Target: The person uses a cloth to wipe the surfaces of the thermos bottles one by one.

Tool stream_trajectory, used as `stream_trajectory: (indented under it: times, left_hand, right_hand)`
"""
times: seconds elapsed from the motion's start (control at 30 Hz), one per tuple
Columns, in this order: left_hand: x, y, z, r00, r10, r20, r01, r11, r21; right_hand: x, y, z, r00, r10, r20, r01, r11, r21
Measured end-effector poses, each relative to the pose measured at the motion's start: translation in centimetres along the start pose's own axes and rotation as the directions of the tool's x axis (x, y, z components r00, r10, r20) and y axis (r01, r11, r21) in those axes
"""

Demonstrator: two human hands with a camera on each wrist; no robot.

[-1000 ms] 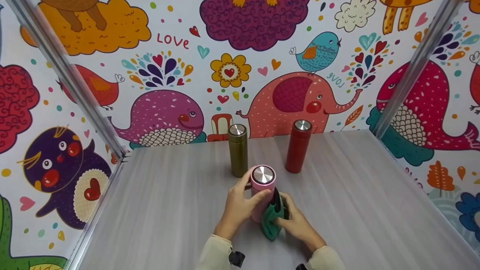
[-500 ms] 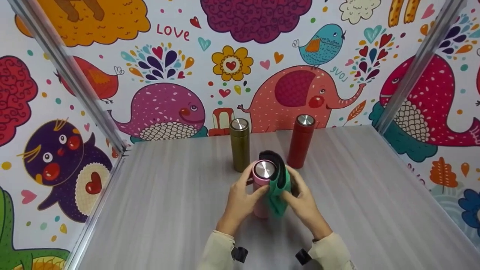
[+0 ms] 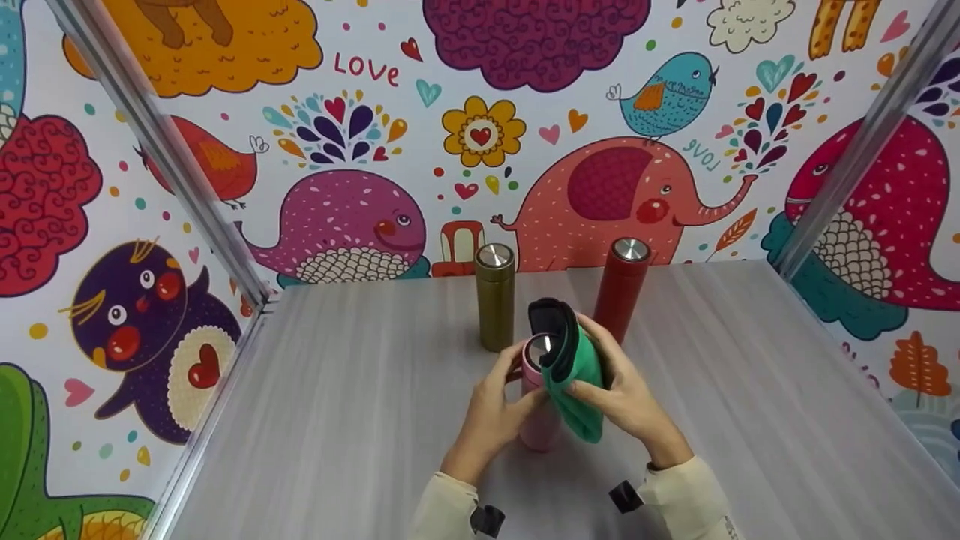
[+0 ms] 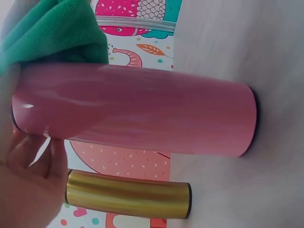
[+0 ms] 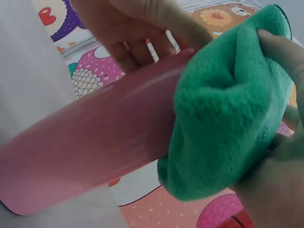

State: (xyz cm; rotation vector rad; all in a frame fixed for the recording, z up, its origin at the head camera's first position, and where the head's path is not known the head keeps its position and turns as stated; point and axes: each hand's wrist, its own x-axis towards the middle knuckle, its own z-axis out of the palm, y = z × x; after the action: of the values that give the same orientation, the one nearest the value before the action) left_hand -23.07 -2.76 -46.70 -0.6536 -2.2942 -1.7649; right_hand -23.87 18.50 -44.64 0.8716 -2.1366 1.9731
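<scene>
A pink thermos bottle [image 3: 538,427] with a shiny steel lid stands upright on the table, near the middle in the head view. My left hand [image 3: 491,416] grips it around its upper part, thumb in front and fingers behind. In my right hand [image 3: 626,390] is a folded cloth [image 5: 223,99], green and fluffy on one side and dark on the other, pinched between thumb and fingers. The cloth lies against the right side of the bottle's top and overlaps part of the lid in the head view. My right fingers behind the cloth are mostly hidden.
Behind the pink bottle stand an olive-gold thermos [image 3: 495,307] on the left and a red thermos [image 3: 621,292] on the right, close to the right hand. A wall printed with cartoon animals [image 3: 600,202] borders the grey table [image 3: 337,420] at the back.
My right hand has raised the cloth from the bottle's lower right side up to its top, and the cloth now partly covers the lid. The left hand keeps its grip on the bottle.
</scene>
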Motion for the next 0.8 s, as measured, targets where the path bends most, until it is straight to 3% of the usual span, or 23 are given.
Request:
stream_trajectory:
  times: [0.17,0.27,0.4,0.53,0.67,0.8]
  left_hand:
    - [-0.8,0.0,0.1,1.0,-0.007,-0.03,0.007,1.0,0.014]
    - [-0.9,-0.1,-0.1,1.0,0.006,-0.016,-0.005,0.999,0.032]
    - [-0.8,0.0,-0.9,1.0,-0.003,0.018,0.002,0.999,0.054]
    - [-0.7,0.0,-1.6,0.999,-0.027,0.04,0.026,0.999,0.028]
    - [-0.7,-0.2,-1.5,0.997,-0.058,0.059,0.06,0.997,-0.048]
    - [-0.8,-0.6,-0.9,0.996,-0.08,0.048,0.084,0.991,-0.1]
  right_hand:
    - [-0.9,1.8,-0.1,0.999,-0.005,0.04,0.002,0.998,0.06]
    - [-1.7,3.2,-0.3,0.997,0.023,0.075,-0.028,0.998,0.061]
    - [-3.0,5.1,-0.6,0.979,0.148,0.143,-0.143,0.989,-0.046]
    - [-3.9,6.9,-0.4,0.937,0.285,0.201,-0.258,0.954,-0.149]
    - [-4.6,8.2,-0.2,0.913,0.361,0.19,-0.325,0.926,-0.194]
    - [-5.0,8.7,0.2,0.916,0.383,0.118,-0.357,0.914,-0.194]
